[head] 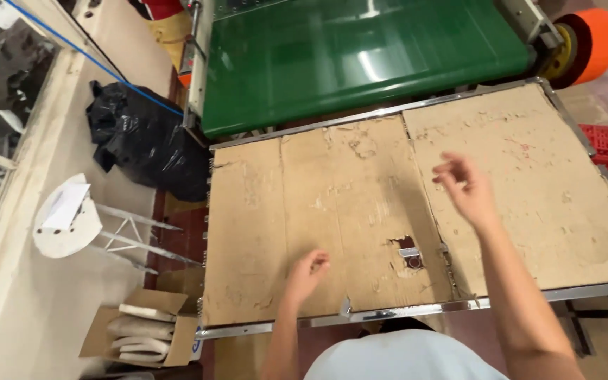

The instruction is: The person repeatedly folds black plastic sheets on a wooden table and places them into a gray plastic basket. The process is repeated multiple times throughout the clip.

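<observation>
Our left hand (307, 271) hovers low over the cardboard-covered worktop (283, 211), fingers curled loosely, holding nothing. Our right hand (467, 186) is raised above the cardboard, fingers spread and empty, near the torn hole (408, 252).

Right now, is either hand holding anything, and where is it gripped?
Nothing is held. The left hand is loosely curled and the right hand open, both empty above the worn cardboard sheet.
</observation>
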